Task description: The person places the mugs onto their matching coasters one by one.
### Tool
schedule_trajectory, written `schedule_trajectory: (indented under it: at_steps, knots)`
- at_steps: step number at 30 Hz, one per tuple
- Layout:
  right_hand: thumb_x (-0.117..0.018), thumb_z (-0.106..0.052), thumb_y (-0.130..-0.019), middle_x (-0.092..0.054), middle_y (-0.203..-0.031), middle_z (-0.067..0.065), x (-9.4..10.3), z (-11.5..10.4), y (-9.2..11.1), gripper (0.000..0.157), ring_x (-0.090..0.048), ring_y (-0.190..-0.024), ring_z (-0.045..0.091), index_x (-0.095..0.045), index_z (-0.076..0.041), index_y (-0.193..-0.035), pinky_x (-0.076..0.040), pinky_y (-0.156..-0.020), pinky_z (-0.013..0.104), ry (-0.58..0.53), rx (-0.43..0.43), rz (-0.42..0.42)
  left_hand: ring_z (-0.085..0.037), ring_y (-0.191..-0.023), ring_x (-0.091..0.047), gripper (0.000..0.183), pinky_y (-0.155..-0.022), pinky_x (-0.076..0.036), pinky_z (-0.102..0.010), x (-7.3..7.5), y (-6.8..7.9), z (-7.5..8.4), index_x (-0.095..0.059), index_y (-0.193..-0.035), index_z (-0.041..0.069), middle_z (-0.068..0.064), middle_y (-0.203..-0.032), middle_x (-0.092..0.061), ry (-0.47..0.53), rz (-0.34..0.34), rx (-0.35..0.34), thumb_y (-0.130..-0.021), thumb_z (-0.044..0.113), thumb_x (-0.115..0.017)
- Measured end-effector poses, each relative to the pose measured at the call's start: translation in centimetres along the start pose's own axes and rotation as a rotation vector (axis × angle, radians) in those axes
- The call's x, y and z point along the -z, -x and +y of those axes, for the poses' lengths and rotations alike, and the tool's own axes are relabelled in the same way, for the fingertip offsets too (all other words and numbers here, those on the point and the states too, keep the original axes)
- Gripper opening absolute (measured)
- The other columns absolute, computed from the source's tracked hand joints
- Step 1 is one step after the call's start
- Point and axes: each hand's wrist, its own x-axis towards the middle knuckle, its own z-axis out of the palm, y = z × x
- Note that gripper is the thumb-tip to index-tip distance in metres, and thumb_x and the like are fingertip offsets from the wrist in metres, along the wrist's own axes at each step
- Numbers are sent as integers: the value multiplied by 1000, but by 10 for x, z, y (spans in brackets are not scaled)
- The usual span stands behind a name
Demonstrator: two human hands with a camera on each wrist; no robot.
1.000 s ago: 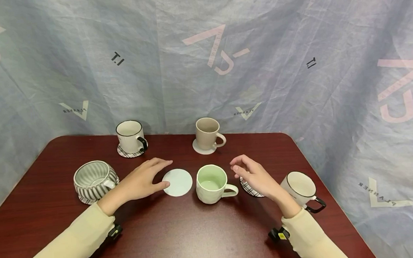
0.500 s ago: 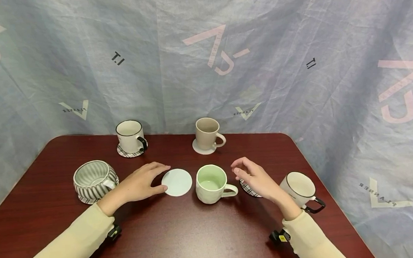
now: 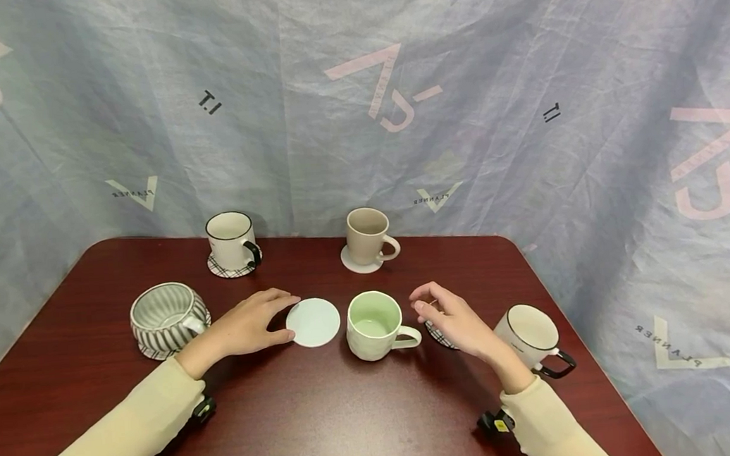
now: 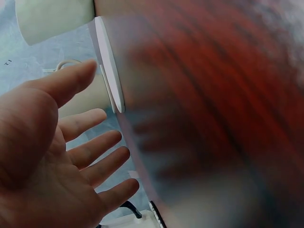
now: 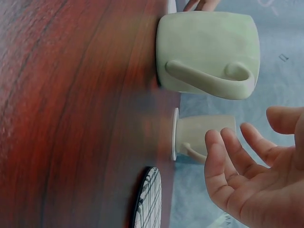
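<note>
A round white coaster (image 3: pixel 313 323) lies on the table just left of a pale green mug (image 3: pixel 374 326), whose handle points right. My left hand (image 3: pixel 245 326) is at the coaster's left edge, thumb and fingers spread; the left wrist view shows its palm (image 4: pixel 57 156) with nothing in it. To the right of the green mug, my right hand (image 3: pixel 450 317) hovers with loosely bent fingers, partly covering a plaid coaster (image 3: pixel 439 334). In the right wrist view the right hand (image 5: pixel 259 175) holds nothing, and the green mug (image 5: pixel 209 52) stands apart from its fingers.
A striped mug (image 3: pixel 168 319) and a black-rimmed white mug (image 3: pixel 230 241) sit on plaid coasters at the left. A beige mug (image 3: pixel 367 235) stands on a white coaster behind. Another white mug (image 3: pixel 530 333) with black handle is near the table's right edge, beyond my right forearm.
My left hand has drawn back slightly to the left, its thumb moving off the white coaster to its edge. My right hand has lowered a little. The mugs have stayed put.
</note>
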Motion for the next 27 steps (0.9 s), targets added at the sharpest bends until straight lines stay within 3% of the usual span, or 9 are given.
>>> schedule_trajectory:
  at_steps: [9, 18, 27]
  knots:
    - [-57, -24, -112, -68, -114, 21, -1, 4, 0, 26, -68, -92, 40, -63, -5, -129, -53, -72, 28, 4, 1, -9, -44, -131, -58, 60, -108, -47, -64, 1, 0, 2, -63, -145, 1, -21, -140, -62, 3, -14, 2, -93, 26, -81]
    - [-57, -28, -111, -69, -120, 17, -1, 5, 3, 25, -72, -99, 30, -65, -11, -128, -52, -79, 31, 41, 3, -7, -46, -131, -58, 60, -109, -46, -64, 0, -1, 0, -63, -144, 0, -24, -141, -62, -3, -26, 10, -92, 26, -82]
    - [-58, -32, -111, -70, -117, 15, -1, 5, 4, 24, -72, -98, 24, -66, -16, -127, -51, -74, 31, 55, -31, -4, -49, -132, -56, 61, -109, -46, -65, -1, -3, 0, -64, -142, -1, -27, -142, -60, -4, -39, 7, -92, 27, -83]
